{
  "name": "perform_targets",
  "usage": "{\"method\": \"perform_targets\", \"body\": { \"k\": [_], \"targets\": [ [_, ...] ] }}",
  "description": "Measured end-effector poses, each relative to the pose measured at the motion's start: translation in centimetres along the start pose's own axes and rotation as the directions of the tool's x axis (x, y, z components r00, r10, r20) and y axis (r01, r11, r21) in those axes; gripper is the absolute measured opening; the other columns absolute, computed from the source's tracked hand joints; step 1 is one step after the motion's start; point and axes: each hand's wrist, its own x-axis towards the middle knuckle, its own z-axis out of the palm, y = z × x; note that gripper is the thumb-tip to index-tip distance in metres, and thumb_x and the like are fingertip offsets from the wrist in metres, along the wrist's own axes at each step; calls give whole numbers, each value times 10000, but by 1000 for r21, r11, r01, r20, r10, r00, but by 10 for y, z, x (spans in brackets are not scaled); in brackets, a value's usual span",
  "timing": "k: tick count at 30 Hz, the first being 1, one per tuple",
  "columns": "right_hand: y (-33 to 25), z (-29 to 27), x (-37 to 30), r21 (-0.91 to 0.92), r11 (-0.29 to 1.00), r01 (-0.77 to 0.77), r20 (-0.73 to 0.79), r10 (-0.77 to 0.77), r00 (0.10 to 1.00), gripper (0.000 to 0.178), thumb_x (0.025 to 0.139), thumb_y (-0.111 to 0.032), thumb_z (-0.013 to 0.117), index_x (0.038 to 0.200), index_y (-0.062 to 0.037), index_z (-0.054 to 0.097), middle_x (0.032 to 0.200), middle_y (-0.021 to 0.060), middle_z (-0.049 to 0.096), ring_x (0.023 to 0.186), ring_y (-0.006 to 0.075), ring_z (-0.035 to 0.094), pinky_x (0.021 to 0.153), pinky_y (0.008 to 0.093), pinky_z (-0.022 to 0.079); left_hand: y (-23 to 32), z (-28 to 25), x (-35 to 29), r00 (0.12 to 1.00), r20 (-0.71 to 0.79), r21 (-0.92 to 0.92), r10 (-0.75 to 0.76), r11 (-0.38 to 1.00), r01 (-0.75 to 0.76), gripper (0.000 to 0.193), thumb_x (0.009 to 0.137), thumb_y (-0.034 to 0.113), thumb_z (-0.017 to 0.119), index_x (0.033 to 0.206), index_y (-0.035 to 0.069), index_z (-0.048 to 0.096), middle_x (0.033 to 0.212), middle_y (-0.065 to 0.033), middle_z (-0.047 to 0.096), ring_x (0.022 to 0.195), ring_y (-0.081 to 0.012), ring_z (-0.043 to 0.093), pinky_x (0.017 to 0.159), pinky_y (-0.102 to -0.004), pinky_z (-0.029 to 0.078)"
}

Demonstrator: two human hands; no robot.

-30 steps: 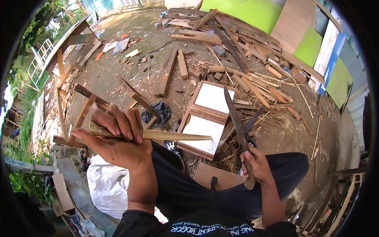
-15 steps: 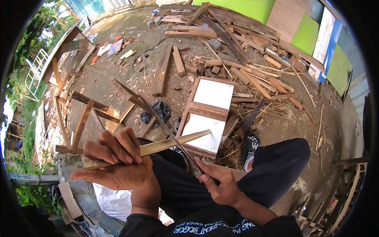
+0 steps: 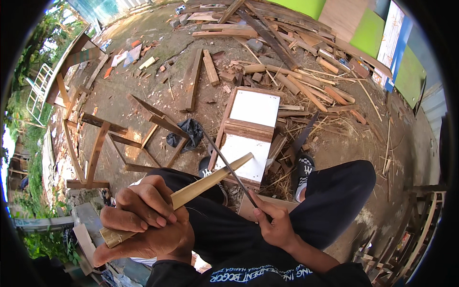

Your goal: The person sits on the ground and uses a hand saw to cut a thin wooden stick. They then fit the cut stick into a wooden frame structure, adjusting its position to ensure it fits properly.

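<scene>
My left hand (image 3: pixel 148 220) is closed around the thick end of a pale, tapering bamboo strip (image 3: pixel 201 188), which points away to the upper right. In my right hand (image 3: pixel 275 224) is the near end of a long, thin, dark knife (image 3: pixel 217 152); the fingers cover its handle. The blade crosses the strip beyond my left fingers and slants up to the left. Whether the edge touches the strip cannot be made out. Both hands are above my lap, between my bent knees.
A wooden frame with two white panels (image 3: pixel 253 107) lies beyond my feet. Beside it is a dark tapering blade (image 3: pixel 304 136), near my right shoe (image 3: pixel 304 170). Wood and bamboo pieces (image 3: pixel 306 91) are heaped farther off. A wooden frame (image 3: pixel 98 150) and a black plastic bag (image 3: pixel 192 134) are left.
The knife has shifted along the strip, its far end now lower and farther right. My left fingers have curled more tightly over the strip. My right hand has moved slightly.
</scene>
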Motion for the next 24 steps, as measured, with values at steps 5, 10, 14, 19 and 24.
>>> {"method": "perform_targets", "body": {
  "k": [5,10,14,19,24],
  "targets": [
    [-53,-3,13,45,976,215,114,-219,969,443,971,-26,618,1412,10,603,779,153,623,630,267,595,604,333,484,-2,4,0,1000,-11,11,16,1000,-16,705,984,759,375,692,118,406,560,-21,361,366,-107,366,402,-227,274],
    [25,6,3,-67,987,-146,-59,143,988,474,974,-31,626,1446,-46,584,741,160,609,590,287,575,615,377,498,4,6,0,1000,26,28,14,999,-15,699,983,757,388,694,121,409,550,-19,387,360,-106,387,404,-224,279],
    [53,-15,-18,-87,934,-346,-93,338,936,425,993,-26,584,1417,-20,596,713,178,616,576,300,590,645,369,517,4,6,-3,998,65,32,20,999,-22,694,985,751,396,696,120,414,553,-15,406,367,-105,418,407,-216,288],
    [-21,1,8,74,989,127,15,-129,992,491,975,-15,621,1463,-35,567,753,148,608,604,278,584,620,358,508,5,8,-2,998,55,79,42,996,-46,687,1006,731,376,684,125,408,529,-13,416,347,-93,420,385,-214,270],
    [-41,0,7,108,969,224,82,-234,969,514,964,-1,630,1471,-42,564,735,135,578,585,265,568,587,364,492,1,5,-1,987,152,16,42,999,-45,692,1020,720,362,658,132,393,461,-2,386,299,-72,373,356,-208,232]
  ]
}}
